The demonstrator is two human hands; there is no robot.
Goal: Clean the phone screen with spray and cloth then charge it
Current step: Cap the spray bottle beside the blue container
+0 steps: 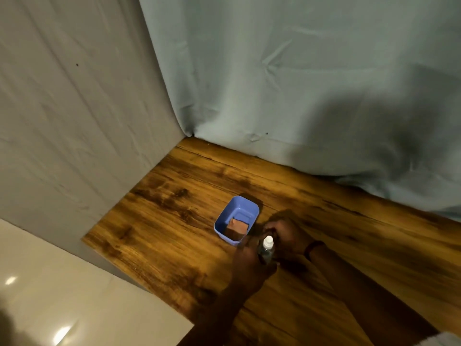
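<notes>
The small clear spray bottle (267, 249) is sitting upright in the left hand (249, 260), whose fingers are curling round its body while the white cap (268, 240) is showing above them. It is hanging over the tabletop (174, 221), just beside the blue plastic container (245, 199). The right hand (287, 236) is curling in close behind the cap, but whether it is gripping anything cannot be told. The step seems to be readying the spray. That is probably best done by keeping the bottle steady in the left hand, freeing the nozzle with the right, and using only a light mist. No phone is showing plainly; a dark patch under the right wrist could be it or shadow. A folded reddish-brown cloth (237, 228) is lying inside the container.
</notes>
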